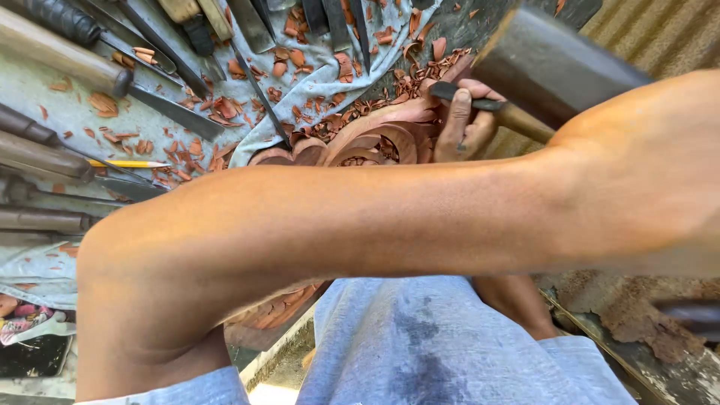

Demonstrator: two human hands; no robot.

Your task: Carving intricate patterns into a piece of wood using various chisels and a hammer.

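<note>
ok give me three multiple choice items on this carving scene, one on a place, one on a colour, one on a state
1. Where does the pencil lie?
A. on the cloth left of the carved wood
B. on the person's lap
C. on the mallet

2. What colour are the wood shavings?
A. white
B. reddish brown
C. green

3. What is the hand at the carved wood doing?
A. lying flat and empty
B. gripping a chisel
C. holding the pencil

Answers:
1. A, the yellow pencil rests on the pale cloth among the tools.
2. B, the chips match the reddish carved wood.
3. B, the fingers close round a dark shaft, with the mallet just above it.
</note>
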